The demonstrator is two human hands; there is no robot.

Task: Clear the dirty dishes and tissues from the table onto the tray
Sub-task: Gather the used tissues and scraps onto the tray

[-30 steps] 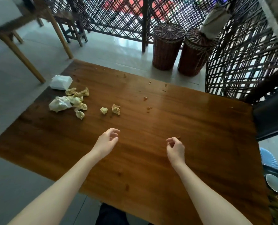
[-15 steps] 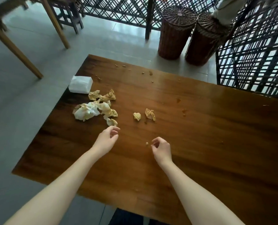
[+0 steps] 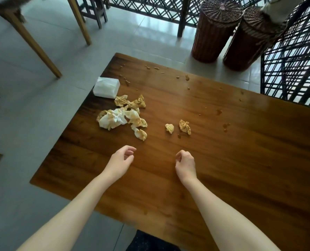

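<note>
By the left table (image 3: 223,160) edge, crumpled tissues (image 3: 118,118) beyond the left hand (image 3: 120,163)

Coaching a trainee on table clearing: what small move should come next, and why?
Probably the left hand reaches forward to the nearest crumpled tissue: both it and the right hand hover, seemingly empty, above the table, and that tissue lies just ahead.

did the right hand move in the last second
Yes. The right hand has shifted left across the table, from well right of the two small tissue scraps to their near side.
</note>
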